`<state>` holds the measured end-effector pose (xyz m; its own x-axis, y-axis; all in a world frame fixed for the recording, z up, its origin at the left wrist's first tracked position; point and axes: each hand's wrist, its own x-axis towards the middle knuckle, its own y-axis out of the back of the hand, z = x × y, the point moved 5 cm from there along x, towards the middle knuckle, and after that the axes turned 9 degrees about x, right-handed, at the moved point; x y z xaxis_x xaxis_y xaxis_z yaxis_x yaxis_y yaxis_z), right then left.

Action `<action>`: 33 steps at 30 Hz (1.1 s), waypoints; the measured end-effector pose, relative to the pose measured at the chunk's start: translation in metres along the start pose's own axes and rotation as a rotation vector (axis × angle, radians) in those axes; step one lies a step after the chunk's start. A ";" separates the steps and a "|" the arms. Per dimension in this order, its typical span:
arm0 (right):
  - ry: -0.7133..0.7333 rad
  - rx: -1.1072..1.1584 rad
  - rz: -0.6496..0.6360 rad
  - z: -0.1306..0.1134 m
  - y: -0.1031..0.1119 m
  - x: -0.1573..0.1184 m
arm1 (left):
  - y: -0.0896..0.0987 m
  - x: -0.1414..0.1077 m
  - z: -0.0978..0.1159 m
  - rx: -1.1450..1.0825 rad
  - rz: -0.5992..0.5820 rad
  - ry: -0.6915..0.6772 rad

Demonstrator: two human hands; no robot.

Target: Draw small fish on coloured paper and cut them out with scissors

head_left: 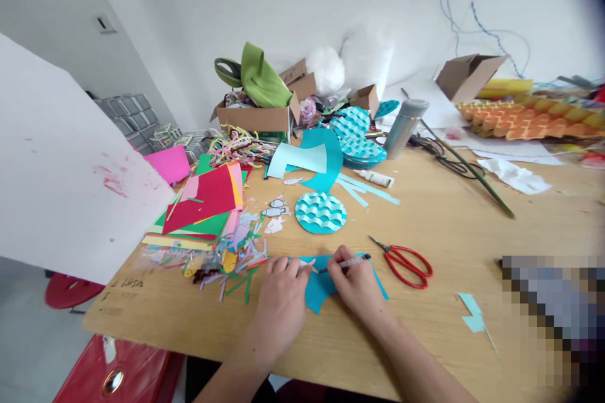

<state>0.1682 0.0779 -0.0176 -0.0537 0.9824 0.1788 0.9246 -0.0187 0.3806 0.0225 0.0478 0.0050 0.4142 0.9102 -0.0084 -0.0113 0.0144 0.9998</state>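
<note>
A sheet of blue paper (pixel 317 295) with a curved cut edge lies on the table in front of me. My left hand (pixel 283 296) rests flat on its left part, fingertips pressing a small white paper cutout (pixel 308 265), perhaps a fish, most of it hidden under the fingers. In my right hand (pixel 352 280) is a pen (pixel 355 261), its tip at the cutout's right end on the blue paper. Red-handled scissors (pixel 409 266) lie just right of that hand. Beyond the hands is a round blue disc (pixel 321 213) with wavy pale paper strips.
Coloured paper sheets (pixel 203 201) and scraps lie at left, near fish cutouts (pixel 275 208). Farther back are a glue bottle (pixel 374 178), a grey flask (pixel 406 128), stacked blue discs (pixel 362 150) and a cardboard box (pixel 255 118). A green stick (pixel 467 170) and orange egg trays (pixel 524 118) are at right.
</note>
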 end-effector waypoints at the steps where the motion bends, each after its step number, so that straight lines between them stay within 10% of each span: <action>1: 0.012 0.003 0.011 -0.001 0.001 0.000 | 0.000 0.000 0.000 -0.001 -0.004 0.000; 7: 0.072 0.086 0.110 -0.006 0.008 -0.001 | 0.004 0.003 -0.009 -0.066 -0.043 -0.021; 33: 0.193 0.150 -0.272 -0.023 -0.034 -0.007 | 0.007 0.021 -0.055 -0.118 -0.191 -0.063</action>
<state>0.1283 0.0672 -0.0105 -0.3624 0.8942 0.2627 0.9109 0.2802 0.3029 -0.0188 0.0896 0.0106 0.4750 0.8586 -0.1930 -0.0318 0.2359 0.9712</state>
